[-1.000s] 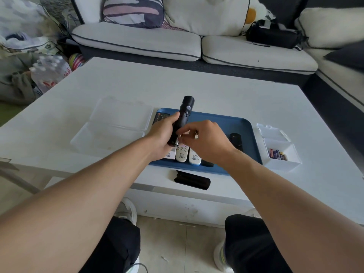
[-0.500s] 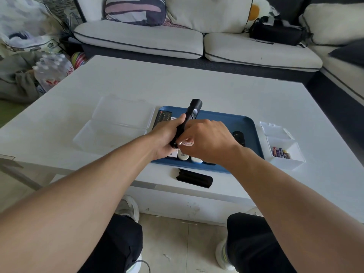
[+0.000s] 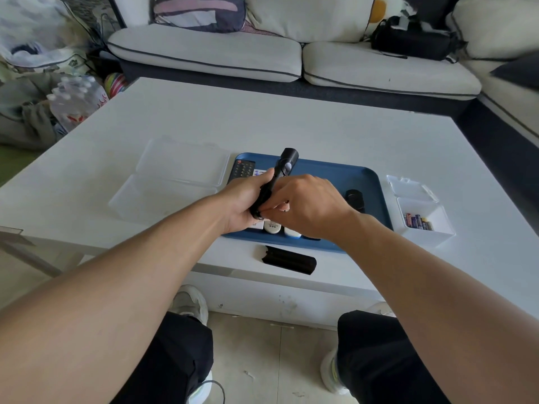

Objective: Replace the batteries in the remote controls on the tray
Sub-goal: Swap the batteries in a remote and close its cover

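Black remote (image 3: 280, 176) tilting up over the blue tray (image 3: 361, 182), both my hands working at its near end.

My left hand (image 3: 245, 199) is gripping the remote's lower half, its long axis running from near-left to far-right, far end pointing up and away. My right hand (image 3: 306, 205) is pinching at the near end; what it's holding I cannot tell. I'm judging a small battery could slip out and be dropping among the remotes (image 3: 272, 227) below, or off past the cover (image 3: 287, 260) lying near the table (image 3: 291, 123) edge.
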